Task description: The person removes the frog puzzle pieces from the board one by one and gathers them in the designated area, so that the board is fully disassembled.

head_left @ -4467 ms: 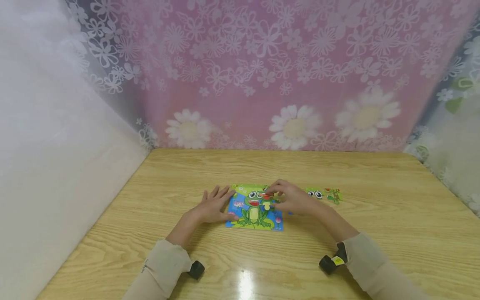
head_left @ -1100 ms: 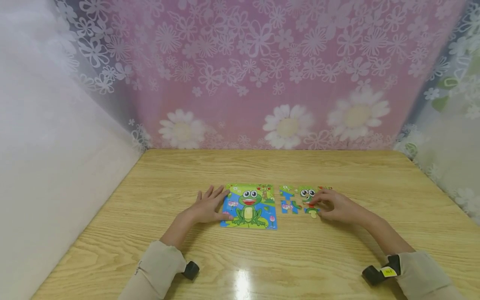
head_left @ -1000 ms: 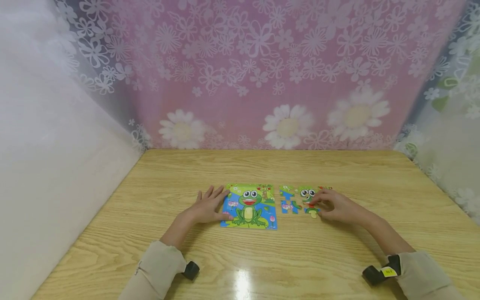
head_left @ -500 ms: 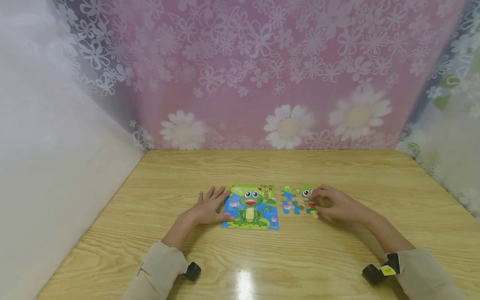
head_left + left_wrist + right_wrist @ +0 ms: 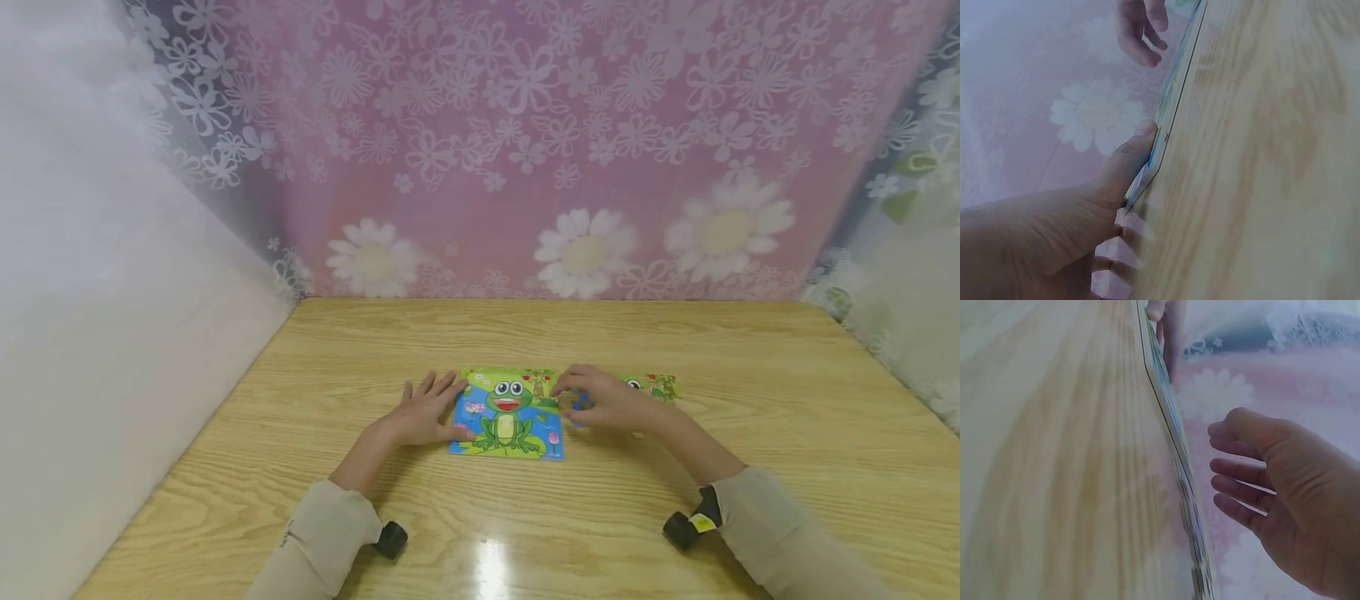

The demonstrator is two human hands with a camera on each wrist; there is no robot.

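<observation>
A flat board with a frog picture (image 5: 507, 412) lies on the table in the head view, all its picture showing. My left hand (image 5: 426, 415) rests at its left edge with fingers spread. In the left wrist view, the thumb (image 5: 1132, 156) lies on the board's edge. My right hand (image 5: 611, 402) hovers just right of the board, over frog jigsaw pieces (image 5: 664, 386), hiding several of them. Seen from the right wrist, that hand (image 5: 1300, 481) has loosely bent fingers, stands apart from the jigsaw pieces (image 5: 1192, 540) and holds nothing.
The wood-grain table (image 5: 450, 508) extends around the board on all sides. A pink floral curtain (image 5: 525, 167) hangs behind its far edge, and a white sheet (image 5: 135, 292) rises on the left.
Earlier my right hand held a frog-mouth jigsaw piece over the board, then placed it among the pieces on the right. Now it has moved back left, without that piece. My left hand stays put.
</observation>
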